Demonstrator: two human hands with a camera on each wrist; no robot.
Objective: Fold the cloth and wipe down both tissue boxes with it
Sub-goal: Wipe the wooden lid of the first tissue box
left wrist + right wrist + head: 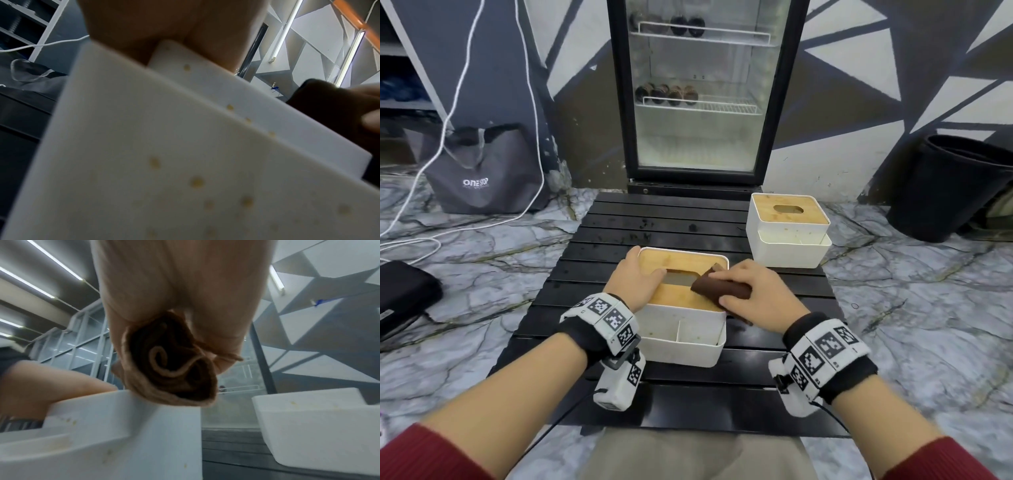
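**Ana:** On the near tissue box [681, 329], right at the front of the black slatted bench [571, 294], we're into the wiping. The right hand [753, 291] has its fingers and thumb curled round the folded brown cloth [722, 287] and holds it down on the bamboo lid [681, 298], at the lid's right edge beside the slot.

**Ben:** And the fold looks done, I'd say. From the right wrist view the cloth [172, 369] shows as a tight bundle of layers, its end hanging just past the box's corner.

**Ana:** Agreed. The left hand [637, 281] is the brace: fingers straight and flat across the lid's left side, reaching the slot, thumb out at the far corner. Nothing pinched, just pressing the box steady.

**Ben:** So box one is in hand, box two untouched as far as I can judge. The far tissue box [787, 236] sits well apart at the bench's right rear corner, with nobody near it.

**Ana:** What does the next move ask for?

**Ben:** A sweep across the lid, I'd guess, while the left hand gives way or shifts. Then the white walls need attention; the left wrist view shows yellowish spots on the near box's side [197, 181].

**Ana:** The front tray, with its divider, looks speckled too.

**Ben:** Firm pressure without sliding the box off the slats, that's the trick.
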